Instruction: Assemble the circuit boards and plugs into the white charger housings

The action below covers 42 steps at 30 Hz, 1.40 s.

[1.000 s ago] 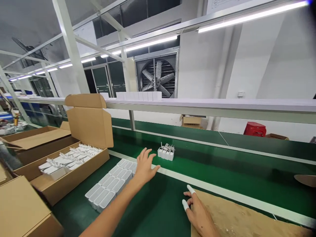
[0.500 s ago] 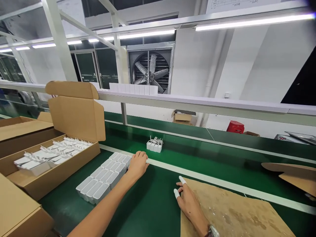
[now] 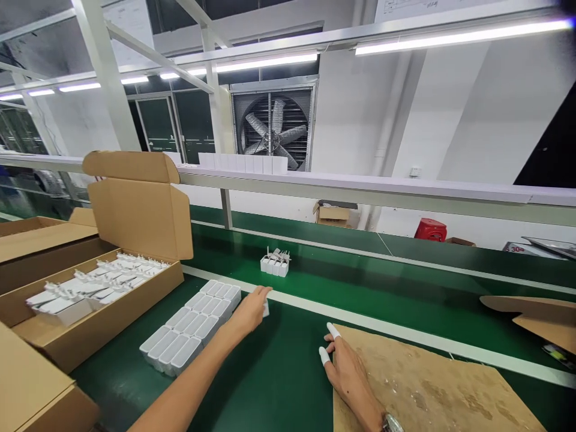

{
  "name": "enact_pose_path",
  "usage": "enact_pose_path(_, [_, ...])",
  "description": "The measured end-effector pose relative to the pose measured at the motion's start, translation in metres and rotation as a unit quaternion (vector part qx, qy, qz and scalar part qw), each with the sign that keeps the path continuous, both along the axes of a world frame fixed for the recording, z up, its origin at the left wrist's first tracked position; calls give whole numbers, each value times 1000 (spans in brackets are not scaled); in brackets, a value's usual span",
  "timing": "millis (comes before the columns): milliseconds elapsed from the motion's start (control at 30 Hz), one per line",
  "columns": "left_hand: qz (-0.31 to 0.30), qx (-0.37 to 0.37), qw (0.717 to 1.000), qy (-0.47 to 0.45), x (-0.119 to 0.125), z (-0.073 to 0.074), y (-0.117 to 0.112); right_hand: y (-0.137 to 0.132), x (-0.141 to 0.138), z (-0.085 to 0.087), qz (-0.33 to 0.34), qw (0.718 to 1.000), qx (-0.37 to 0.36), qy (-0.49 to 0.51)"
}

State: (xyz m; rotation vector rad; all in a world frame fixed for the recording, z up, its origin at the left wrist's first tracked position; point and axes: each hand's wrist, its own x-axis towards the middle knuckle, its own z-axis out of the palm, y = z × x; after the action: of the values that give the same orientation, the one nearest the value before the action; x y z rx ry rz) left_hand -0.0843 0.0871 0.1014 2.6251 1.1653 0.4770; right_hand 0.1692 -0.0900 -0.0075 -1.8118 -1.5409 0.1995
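In the head view, the left hand (image 3: pixel 248 311) is closed, narrow, around a white piece (image 3: pixel 266 309), of which only a small part shows past the fingers; the piece is over the green bench (image 3: pixel 270 378), near the pale strip (image 3: pixel 310 306), and just right of the far end of the trays (image 3: pixel 191 327); these pale trays sit side by side in rows, forming one long block beside the left forearm; the right hand (image 3: pixel 348 369) is loosely spread, with a gap between thumb and forefinger and nothing gripped; two of its digits wear white caps (image 3: pixel 333 330), and a watch (image 3: pixel 392 423) circles the wrist; that hand lies over the left edge of the board (image 3: pixel 432 390), a stained brown sheet; whether the palm touches it, I cannot tell.

Beyond the strip, on the green belt (image 3: pixel 360 288), stands a cluster (image 3: pixel 275 266) of white pieces with grey parts on top; at left, a carton (image 3: pixel 139 210) with its lid raised holds rows of white parts (image 3: pixel 101 282); behind are a shelf (image 3: pixel 382 187), a fan (image 3: pixel 272 138) and a red stool (image 3: pixel 431 230).
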Motion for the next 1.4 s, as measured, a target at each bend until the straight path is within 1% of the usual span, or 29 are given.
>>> enact_pose_path(67, [-105, -24, 994, -20, 17, -3, -10, -1, -1, 0, 0, 1000, 13, -7])
enact_pose_path(133, [-194, -43, 979, -42, 35, -5, -20, -3, -2, 1, 1, 1000, 22, -14])
enact_pose_path(167, [-223, -50, 972, -57, 43, -6, -25, -3, -2, 2, 2, 1000, 25, -17])
enact_pose_path(233, [-252, -62, 961, -96, 55, -8, -30, -5, -2, 2, 1, 999, 28, -22])
enact_pose_path(300, [-242, -74, 956, -145, 60, -11, -30, -6, -1, 1, 0, 999, 29, -27])
enact_pose_path(367, [-209, -93, 954, -193, 62, -17, -28, -5, -1, 1, -2, 999, 30, -33])
enact_pose_path(467, [-170, -151, 946, -230, 65, -33, -25, -4, -2, -1, -2, 999, 27, -42])
enact_pose_path(600, [-182, -234, 924, -243, 78, -57, -28, -3, -2, -1, -2, 998, 20, -54])
enact_pose_path(700, [-202, -277, 904, -255, 87, -67, -30, -4, -1, 0, -2, 998, 3, -57])
enact_pose_path(767, [-191, -296, 898, -262, 88, -70, -31, -5, 0, 1, 9, 998, -11, -56])
enact_pose_path(867, [-161, -300, 904, -260, 85, -70, -34, -9, 1, -3, 28, 997, -30, -69])
enact_pose_path(1000, [-171, -282, 913, -240, 81, -66, -38, -14, 2, -7, 32, 992, -58, -111])
enact_pose_path(1100, [-171, -277, 915, -239, 81, -63, -38, -12, -2, -2, 50, 987, -60, -140])
enact_pose_path(1167, [-156, -274, 918, -241, 82, -64, -36, -9, -6, 2, 57, 982, -72, -166])
enact_pose_path(1233, [-135, -271, 923, -239, 83, -67, -32, -3, -8, 2, 46, 978, -72, -190])
enact_pose_path(1300, [-119, -269, 926, -237, 84, -71, -27, 3, -7, -5, 19, 977, -48, -205])
enact_pose_path(1400, [-115, -271, 924, -244, 87, -78, -19, 14, 1, -26, 3, 972, -15, -235])
